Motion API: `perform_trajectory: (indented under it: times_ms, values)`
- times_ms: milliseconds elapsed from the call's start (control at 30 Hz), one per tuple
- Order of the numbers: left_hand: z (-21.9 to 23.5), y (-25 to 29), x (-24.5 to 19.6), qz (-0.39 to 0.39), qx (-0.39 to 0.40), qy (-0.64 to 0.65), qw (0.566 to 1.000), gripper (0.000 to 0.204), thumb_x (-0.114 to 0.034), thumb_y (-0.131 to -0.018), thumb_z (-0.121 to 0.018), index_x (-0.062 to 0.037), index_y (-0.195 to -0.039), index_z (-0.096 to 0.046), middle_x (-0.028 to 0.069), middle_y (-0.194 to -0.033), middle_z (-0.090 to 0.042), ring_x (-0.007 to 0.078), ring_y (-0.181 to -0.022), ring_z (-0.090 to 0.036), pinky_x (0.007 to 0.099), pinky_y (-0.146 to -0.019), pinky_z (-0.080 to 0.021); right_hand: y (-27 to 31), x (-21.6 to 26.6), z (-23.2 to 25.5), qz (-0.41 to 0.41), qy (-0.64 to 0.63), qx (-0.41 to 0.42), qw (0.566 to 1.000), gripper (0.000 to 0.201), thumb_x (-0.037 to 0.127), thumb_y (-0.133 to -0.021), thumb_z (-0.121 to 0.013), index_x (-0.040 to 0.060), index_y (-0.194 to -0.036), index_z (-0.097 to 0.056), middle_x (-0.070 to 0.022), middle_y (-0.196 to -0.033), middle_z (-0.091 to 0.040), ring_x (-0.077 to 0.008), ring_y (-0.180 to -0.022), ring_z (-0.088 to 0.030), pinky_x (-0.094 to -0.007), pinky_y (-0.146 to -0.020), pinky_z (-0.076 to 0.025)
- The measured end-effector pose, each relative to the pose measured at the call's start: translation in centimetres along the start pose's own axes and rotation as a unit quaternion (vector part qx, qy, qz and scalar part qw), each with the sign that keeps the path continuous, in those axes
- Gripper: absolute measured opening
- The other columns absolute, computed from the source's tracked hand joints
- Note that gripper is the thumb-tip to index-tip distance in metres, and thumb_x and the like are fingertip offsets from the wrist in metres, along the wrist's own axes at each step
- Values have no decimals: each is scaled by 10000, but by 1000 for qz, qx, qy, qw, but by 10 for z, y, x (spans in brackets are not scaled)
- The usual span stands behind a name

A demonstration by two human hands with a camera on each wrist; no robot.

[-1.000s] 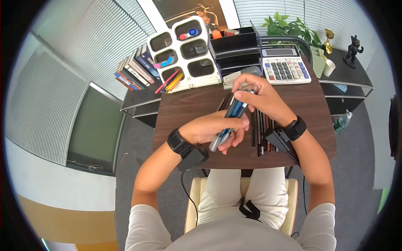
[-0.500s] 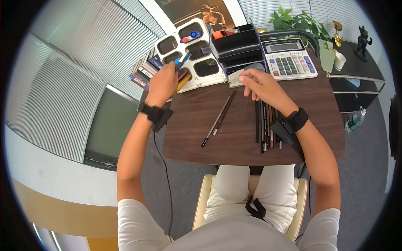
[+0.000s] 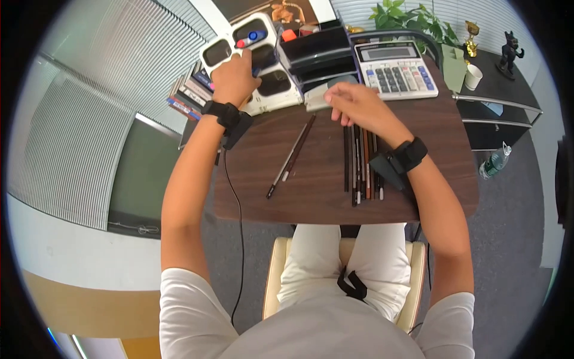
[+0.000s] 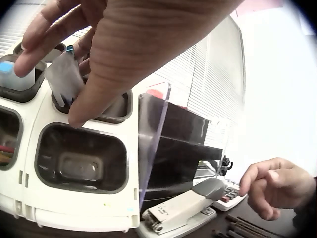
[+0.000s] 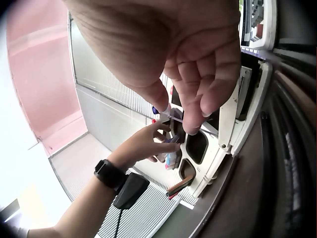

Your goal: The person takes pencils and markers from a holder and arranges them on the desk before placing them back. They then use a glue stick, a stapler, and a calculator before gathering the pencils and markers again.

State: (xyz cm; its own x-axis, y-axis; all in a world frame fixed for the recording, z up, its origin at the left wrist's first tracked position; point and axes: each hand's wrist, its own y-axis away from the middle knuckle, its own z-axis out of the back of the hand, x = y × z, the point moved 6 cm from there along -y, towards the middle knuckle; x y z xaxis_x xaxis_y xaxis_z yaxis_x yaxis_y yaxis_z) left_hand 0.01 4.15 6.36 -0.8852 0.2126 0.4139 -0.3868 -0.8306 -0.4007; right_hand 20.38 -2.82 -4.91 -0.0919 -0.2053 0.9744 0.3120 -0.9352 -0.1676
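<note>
Pencils (image 3: 359, 161) lie nearer the body than the right hand's (image 3: 362, 107) loosely curled, empty fingers. Left wrist view: straight, spread fingers of the left hand (image 4: 119, 54) surround pens (image 4: 64, 79), contact unclear. Right wrist view: stapler (image 5: 229, 116) beside right fingertips.

So the left arm (image 3: 190, 179) is reaching way out in front, elbow only slightly bent, with the left hand (image 3: 236, 79) palm down at the far end. Thumb's (image 4: 83, 113) apart from the fingers, which look kinda relaxed and spread. Right arm (image 3: 439, 209) is bent inward, and the right hand (image 3: 362, 107) just hovers there, empty, fingers loosely curled.
</note>
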Motion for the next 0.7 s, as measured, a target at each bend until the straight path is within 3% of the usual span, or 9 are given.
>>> perform_trajectory:
  times_ms: [33, 100, 233, 367, 467, 567, 633, 700]
  values:
    - [2, 8, 1, -8, -17, 4, 1000, 613, -299, -686, -776, -70, -1189, -510, 161, -978, -624, 360, -812, -656, 467, -648, -515, 1, 2, 2, -9, 1, -10, 1000, 285, 302, -942, -559, 47, -1051, -625, -22, -738, -626, -75, -602, -560, -211, -538, -463]
    - [20, 31, -5, -49, -122, -51, 990, 602, -322, -730, -753, -87, -1224, -500, 95, -992, -599, 286, -807, -635, 396, -593, -518, 0, 1, 6, 8, 2, -14, 1000, 280, 304, -944, -559, 52, -1044, -628, -20, -745, -626, -74, -613, -564, -207, -554, -466]
    - [43, 81, -13, -75, -155, -34, 985, 373, -354, -812, -684, -82, -1045, -579, 57, -899, -615, 265, -791, -630, 370, -553, -502, -4, -1, 13, 22, 7, -37, 999, 268, 269, -910, -564, 35, -1008, -652, -32, -733, -642, -91, -610, -578, -229, -549, -483]
    - [26, 116, 9, -18, -100, -6, 995, 294, -349, -855, -649, -62, -881, -593, 92, -788, -626, 290, -725, -631, 387, -547, -482, -6, -9, 15, 8, 15, -35, 999, 262, 260, -917, -556, 37, -1021, -647, -31, -747, -642, -85, -614, -576, -223, -553, -483]
    - [-11, 134, 14, 36, 137, 109, 984, 325, -353, -852, -646, -41, -777, -595, 111, -701, -619, 306, -713, -628, 422, -595, -471, -6, -14, 23, -1, 16, -40, 999, 262, 261, -927, -552, 37, -1029, -642, -29, -759, -642, -81, -620, -577, -219, -558, -484]
    - [-26, 126, 13, 28, 170, 221, 960, 319, -351, -849, -646, -42, -782, -608, 105, -682, -603, 289, -701, -623, 402, -632, -469, -7, -14, 29, -1, 15, -49, 999, 262, 264, -936, -548, 38, -1030, -638, -26, -764, -642, -77, -626, -578, -215, -561, -484]
    - [-34, 103, 17, 22, 159, 226, 961, 274, -319, -855, -635, -48, -822, -614, 112, -741, -605, 278, -686, -610, 380, -660, -470, -8, -15, 28, -4, 18, -47, 999, 262, 267, -940, -545, 38, -1030, -637, -25, -764, -642, -76, -629, -579, -214, -562, -483]
    - [-21, 74, 15, -96, -11, 297, 950, 213, -260, -865, -614, -48, -882, -615, 102, -849, -615, 255, -736, -614, 362, -679, -482, -7, -18, 26, -29, 27, -37, 999, 265, 291, -967, -515, 74, -1076, -620, 13, -754, -614, -46, -614, -548, -179, -560, -446]
